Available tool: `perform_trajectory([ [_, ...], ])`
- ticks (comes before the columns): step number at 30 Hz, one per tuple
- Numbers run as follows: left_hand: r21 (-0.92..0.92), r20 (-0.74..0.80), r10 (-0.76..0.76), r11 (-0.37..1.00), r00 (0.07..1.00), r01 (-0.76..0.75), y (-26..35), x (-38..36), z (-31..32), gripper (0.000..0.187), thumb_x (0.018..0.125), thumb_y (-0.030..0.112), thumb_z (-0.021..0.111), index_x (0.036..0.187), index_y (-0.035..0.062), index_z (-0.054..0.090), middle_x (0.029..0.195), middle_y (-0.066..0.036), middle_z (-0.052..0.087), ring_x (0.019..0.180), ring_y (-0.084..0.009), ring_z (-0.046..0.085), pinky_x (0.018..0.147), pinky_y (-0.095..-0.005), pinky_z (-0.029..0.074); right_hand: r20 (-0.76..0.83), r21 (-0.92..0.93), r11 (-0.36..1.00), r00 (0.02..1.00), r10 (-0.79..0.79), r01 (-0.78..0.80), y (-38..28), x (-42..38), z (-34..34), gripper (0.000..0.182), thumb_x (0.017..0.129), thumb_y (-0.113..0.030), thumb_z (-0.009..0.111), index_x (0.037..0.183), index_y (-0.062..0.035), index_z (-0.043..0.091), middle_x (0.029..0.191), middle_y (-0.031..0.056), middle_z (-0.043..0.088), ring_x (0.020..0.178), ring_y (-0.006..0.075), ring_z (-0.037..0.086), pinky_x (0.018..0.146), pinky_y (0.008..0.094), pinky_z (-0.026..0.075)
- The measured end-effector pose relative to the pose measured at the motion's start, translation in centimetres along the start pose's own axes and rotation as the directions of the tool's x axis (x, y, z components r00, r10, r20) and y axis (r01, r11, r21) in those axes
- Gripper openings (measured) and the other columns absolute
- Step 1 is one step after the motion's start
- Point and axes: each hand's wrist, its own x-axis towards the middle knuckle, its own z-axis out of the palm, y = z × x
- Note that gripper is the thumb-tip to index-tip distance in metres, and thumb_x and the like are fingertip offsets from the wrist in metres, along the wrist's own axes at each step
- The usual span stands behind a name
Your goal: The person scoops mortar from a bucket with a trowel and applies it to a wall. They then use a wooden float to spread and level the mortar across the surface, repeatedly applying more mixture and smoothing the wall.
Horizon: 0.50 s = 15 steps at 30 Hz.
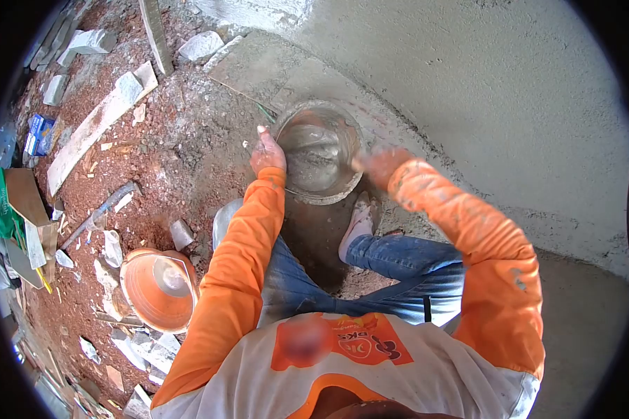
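Observation:
A round basin (318,183) of wet grey mortar (311,150) stands on the ground between my feet and the plastered wall. My left hand (267,152) is at the basin's left rim, thumb pointing up and fingers closed against the edge. On the opposite side, my right hand (384,166) is at the right rim, smeared by motion. It looks closed, and a small brownish end shows at its left side; what it holds I cannot make out. The mortar surface has ridges and hollows across its middle.
The rough grey wall (496,98) rises close on the right. An orange bucket (157,290) lies tilted at my left. Farther left are a long board (101,129), a grey bar (101,213), stone pieces and rubble on reddish soil. A bare foot (360,227) is just below the basin.

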Motion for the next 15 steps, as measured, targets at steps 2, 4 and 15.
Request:
perform_trajectory([
  [2, 0.003, 0.024, 0.068, 0.998, 0.997, -0.068, 0.0, -0.3, 0.4, 0.077, 0.085, 0.06, 0.018, 0.091, -0.0017, 0.064, 0.088, -0.025, 0.06, 0.091, -0.0423, 0.054, 0.083, -0.0451, 0.041, -0.092, -0.056, 0.998, 0.996, 0.021, -0.026, 2.1, 0.8, -1.1, 0.038, 0.085, -0.019, 0.043, 0.122, -0.0141, 0.039, 0.105, 0.0154, 0.055, 0.092, 0.0337, 0.058, 0.078, 0.0452, 0.046],
  [4, -0.005, 0.039, 0.138, 0.99, 0.99, -0.138, 0.3, -0.7, 0.3, 0.077, 0.085, 0.06, 0.019, 0.09, -0.0017, 0.064, 0.088, -0.025, 0.06, 0.091, -0.0429, 0.054, 0.083, -0.0449, 0.04, -0.168, -0.121, 0.977, 0.974, 0.155, -0.177, 4.4, 2.3, -1.0, 0.034, 0.087, -0.021, 0.041, 0.119, -0.0124, 0.043, 0.106, 0.0165, 0.056, 0.095, 0.035, 0.057, 0.08, 0.0443, 0.046],
  [15, 0.0, 0.032, -0.001, 1.0, 0.999, 0.001, -0.4, 0.5, 0.1, 0.079, 0.084, 0.061, 0.018, 0.091, -0.0019, 0.064, 0.091, -0.025, 0.06, 0.093, -0.042, 0.054, 0.085, -0.0446, 0.039, 0.221, 0.295, 0.946, 0.973, 0.068, -0.134, 1.4, 0.6, 2.2, 0.037, 0.082, -0.036, 0.045, 0.101, -0.0078, 0.059, 0.103, 0.0164, 0.059, 0.097, 0.0323, 0.056, 0.082, 0.0423, 0.043],
])
